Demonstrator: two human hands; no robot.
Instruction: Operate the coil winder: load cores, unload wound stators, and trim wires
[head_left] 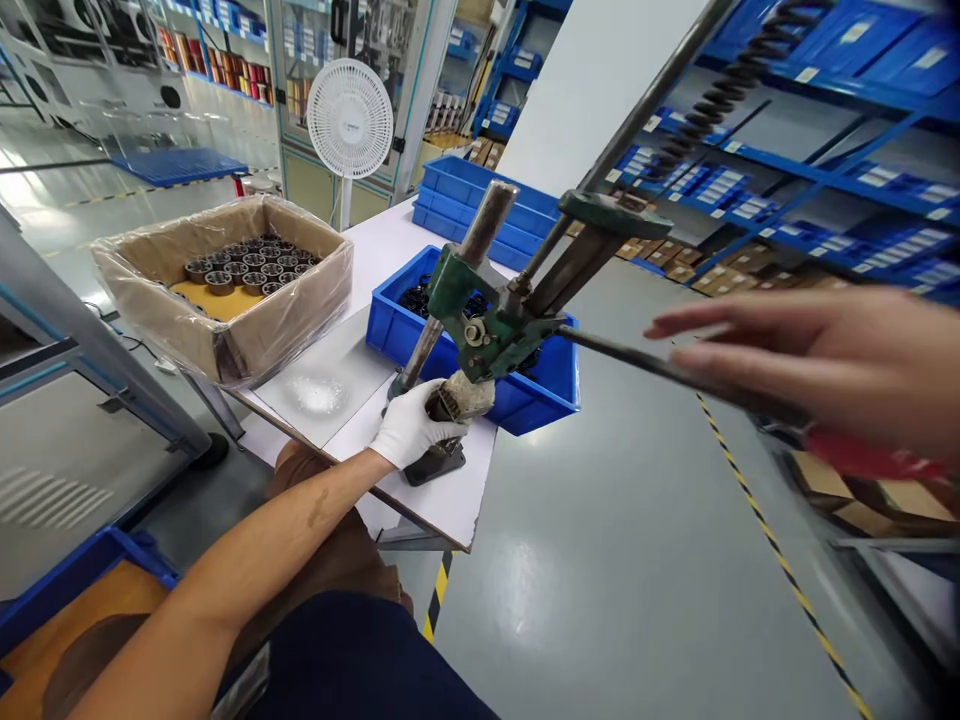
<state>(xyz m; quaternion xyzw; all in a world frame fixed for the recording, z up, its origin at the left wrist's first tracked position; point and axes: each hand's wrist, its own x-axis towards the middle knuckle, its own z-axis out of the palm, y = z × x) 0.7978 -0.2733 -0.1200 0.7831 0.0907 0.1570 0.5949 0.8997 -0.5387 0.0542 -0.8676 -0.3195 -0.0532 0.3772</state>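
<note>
My left hand (416, 425), in a white glove, is closed around a dark ribbed cylindrical metal part (442, 404) low on a green hand press (480, 320). The part sits against a rough pale block (471, 394) under the press head, above the dark base (436, 464). My fingers hide some of it. My right hand (817, 350), bare and blurred by motion, is at the right with its fingers stretched out. It is beside the long metal lever (622, 350) of the press and does not grip it.
Behind the press stands a blue bin (397, 335) holding black parts. A plastic-lined carton (292, 320) with several dark metal rings (220, 282) is at the left of the table (360, 250). Stacked blue crates (480, 215) and a white fan (350, 118) stand farther back.
</note>
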